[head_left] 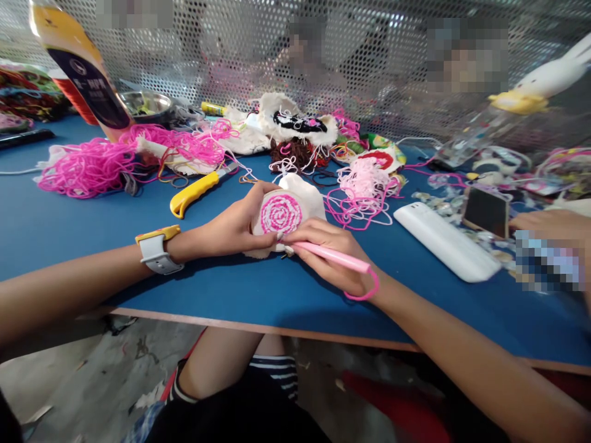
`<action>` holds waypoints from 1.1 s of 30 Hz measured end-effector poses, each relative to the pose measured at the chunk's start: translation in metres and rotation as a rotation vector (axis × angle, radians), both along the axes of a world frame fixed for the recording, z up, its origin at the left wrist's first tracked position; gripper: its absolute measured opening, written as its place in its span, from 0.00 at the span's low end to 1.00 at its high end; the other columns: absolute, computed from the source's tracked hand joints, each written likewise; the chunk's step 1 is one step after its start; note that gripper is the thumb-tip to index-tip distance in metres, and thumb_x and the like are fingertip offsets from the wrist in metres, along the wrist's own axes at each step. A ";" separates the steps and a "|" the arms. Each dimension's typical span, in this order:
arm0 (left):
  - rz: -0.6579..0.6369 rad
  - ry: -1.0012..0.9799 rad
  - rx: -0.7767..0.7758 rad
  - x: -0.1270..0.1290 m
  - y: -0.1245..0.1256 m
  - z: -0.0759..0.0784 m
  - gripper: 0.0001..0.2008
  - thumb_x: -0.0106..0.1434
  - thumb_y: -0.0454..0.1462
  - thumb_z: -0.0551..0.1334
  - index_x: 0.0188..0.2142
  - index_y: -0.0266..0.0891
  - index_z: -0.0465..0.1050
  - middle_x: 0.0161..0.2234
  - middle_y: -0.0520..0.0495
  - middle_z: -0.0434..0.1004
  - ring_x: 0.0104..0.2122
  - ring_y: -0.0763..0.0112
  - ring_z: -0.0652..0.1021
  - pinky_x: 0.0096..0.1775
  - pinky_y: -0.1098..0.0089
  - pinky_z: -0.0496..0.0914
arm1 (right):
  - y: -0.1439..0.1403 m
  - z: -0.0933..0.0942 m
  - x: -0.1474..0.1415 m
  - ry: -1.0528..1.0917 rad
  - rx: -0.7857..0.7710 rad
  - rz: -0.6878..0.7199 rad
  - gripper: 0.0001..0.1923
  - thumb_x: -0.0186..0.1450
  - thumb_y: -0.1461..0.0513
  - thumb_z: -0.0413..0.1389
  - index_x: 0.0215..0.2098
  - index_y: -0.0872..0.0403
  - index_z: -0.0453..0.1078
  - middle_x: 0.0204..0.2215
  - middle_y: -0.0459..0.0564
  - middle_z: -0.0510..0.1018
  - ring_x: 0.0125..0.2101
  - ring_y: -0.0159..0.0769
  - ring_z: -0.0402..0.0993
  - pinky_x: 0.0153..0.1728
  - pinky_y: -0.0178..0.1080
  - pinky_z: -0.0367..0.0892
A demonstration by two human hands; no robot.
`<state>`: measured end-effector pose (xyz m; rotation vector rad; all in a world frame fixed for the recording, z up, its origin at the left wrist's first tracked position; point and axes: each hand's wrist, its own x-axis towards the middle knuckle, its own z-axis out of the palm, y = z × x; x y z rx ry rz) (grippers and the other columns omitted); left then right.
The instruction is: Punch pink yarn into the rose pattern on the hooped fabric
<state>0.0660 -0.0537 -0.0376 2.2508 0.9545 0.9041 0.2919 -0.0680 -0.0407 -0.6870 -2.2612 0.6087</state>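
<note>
Nearest to the camera are the person's own knees, in dark shorts with a striped hem (pixel 272 369), under the edge of the blue table (pixel 55 227).

On the far left of the table lies a big heap of pink yarn (pixel 87 166), with an orange and dark bottle (pixel 78 67) and a steel bowl (pixel 148 104) behind it. A yellow-handled cutter (pixel 194 194) lies just beside the heap.

The left hand (pixel 235 224), with a white watch (pixel 157 252) on the wrist, has its fingers closed around the left edge of a small cream cloth piece (pixel 300 194). It holds the piece tilted up, and the lower edge seems to rest on the table. On the cloth there is a round pink and white spiral pattern (pixel 280 214), which looks almost filled.

The right hand (pixel 332 255) grips a pink punch tool (pixel 330 257) like a pen, fingers closed on it, and its tip touches the lower edge of the cloth, just under the spiral. A pink loop (pixel 364 292) hangs at the back end of the tool.

I judge that the stitching of the pattern is in hand, near its outer ring. The next stitch calls for a steady cloth and a small, exact push of the tip beside the last row.

More to the right lie loose pale pink yarn (pixel 364 184), a white case (pixel 443 240) and a phone (pixel 484 212). Another person's hand (pixel 549 224) rests at the right edge.
</note>
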 end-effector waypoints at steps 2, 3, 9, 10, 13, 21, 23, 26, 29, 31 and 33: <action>-0.010 0.008 -0.003 0.000 -0.001 0.002 0.30 0.57 0.40 0.65 0.57 0.42 0.57 0.55 0.42 0.67 0.55 0.57 0.72 0.54 0.59 0.70 | 0.000 0.001 0.000 0.009 -0.044 -0.021 0.06 0.66 0.64 0.55 0.37 0.55 0.75 0.35 0.50 0.80 0.38 0.35 0.76 0.41 0.37 0.69; -0.013 0.008 -0.006 0.000 -0.001 0.002 0.30 0.57 0.40 0.65 0.58 0.43 0.56 0.54 0.42 0.67 0.54 0.57 0.72 0.53 0.59 0.70 | 0.000 0.002 0.000 0.031 -0.096 -0.052 0.05 0.66 0.64 0.56 0.35 0.55 0.74 0.33 0.49 0.80 0.35 0.34 0.76 0.38 0.36 0.70; -0.022 -0.012 -0.024 0.000 -0.003 0.003 0.32 0.56 0.37 0.65 0.58 0.44 0.55 0.54 0.44 0.68 0.53 0.59 0.73 0.51 0.62 0.71 | -0.002 0.010 0.003 0.127 -0.281 -0.110 0.07 0.65 0.61 0.56 0.30 0.55 0.71 0.27 0.47 0.77 0.29 0.32 0.73 0.31 0.34 0.67; -0.019 -0.015 -0.030 0.000 -0.003 0.003 0.32 0.56 0.37 0.65 0.58 0.43 0.55 0.54 0.44 0.68 0.53 0.59 0.73 0.51 0.62 0.71 | -0.002 0.011 0.004 0.130 -0.288 -0.105 0.07 0.65 0.61 0.56 0.30 0.55 0.71 0.27 0.47 0.77 0.29 0.32 0.73 0.31 0.34 0.67; 0.000 -0.041 -0.043 0.001 -0.005 0.003 0.33 0.55 0.38 0.65 0.58 0.42 0.54 0.54 0.43 0.67 0.51 0.61 0.73 0.51 0.62 0.70 | -0.003 0.011 0.004 0.148 -0.304 -0.099 0.07 0.65 0.60 0.56 0.30 0.55 0.70 0.26 0.47 0.76 0.28 0.32 0.72 0.30 0.34 0.66; 0.038 -0.035 -0.040 0.002 -0.005 0.001 0.35 0.53 0.40 0.67 0.58 0.44 0.55 0.56 0.44 0.66 0.54 0.58 0.72 0.54 0.60 0.68 | -0.005 0.009 0.005 0.192 -0.312 -0.086 0.09 0.66 0.58 0.56 0.29 0.54 0.69 0.26 0.46 0.75 0.28 0.32 0.71 0.30 0.35 0.66; 0.036 -0.032 -0.043 0.001 -0.005 0.001 0.35 0.52 0.40 0.67 0.58 0.44 0.55 0.56 0.43 0.66 0.54 0.58 0.72 0.54 0.61 0.68 | -0.004 0.009 0.005 0.202 -0.300 -0.085 0.10 0.66 0.57 0.56 0.29 0.54 0.68 0.25 0.46 0.74 0.28 0.32 0.71 0.29 0.35 0.66; 0.037 -0.027 -0.049 0.001 -0.005 0.002 0.35 0.52 0.39 0.67 0.58 0.43 0.56 0.55 0.43 0.67 0.53 0.58 0.73 0.53 0.61 0.69 | -0.004 0.009 0.006 0.193 -0.277 -0.077 0.10 0.66 0.58 0.56 0.29 0.54 0.68 0.25 0.46 0.74 0.28 0.31 0.70 0.29 0.34 0.65; 0.038 -0.025 -0.052 0.001 -0.005 0.002 0.35 0.53 0.39 0.67 0.58 0.43 0.56 0.55 0.43 0.67 0.52 0.59 0.73 0.52 0.62 0.70 | -0.004 0.009 0.007 0.170 -0.258 -0.079 0.09 0.67 0.58 0.55 0.30 0.54 0.68 0.26 0.46 0.75 0.28 0.31 0.70 0.29 0.34 0.65; 0.035 -0.025 -0.051 0.001 -0.005 0.002 0.34 0.53 0.40 0.67 0.58 0.43 0.56 0.56 0.43 0.67 0.53 0.59 0.73 0.52 0.62 0.69 | -0.005 0.008 0.007 0.151 -0.253 -0.083 0.09 0.67 0.58 0.55 0.30 0.54 0.69 0.26 0.46 0.75 0.28 0.31 0.70 0.29 0.34 0.65; 0.032 -0.026 -0.042 0.001 -0.005 0.001 0.34 0.53 0.40 0.67 0.58 0.42 0.56 0.56 0.43 0.66 0.53 0.59 0.72 0.53 0.63 0.69 | -0.005 0.007 0.006 0.138 -0.250 -0.083 0.09 0.67 0.58 0.55 0.31 0.54 0.69 0.27 0.47 0.75 0.29 0.32 0.71 0.30 0.35 0.65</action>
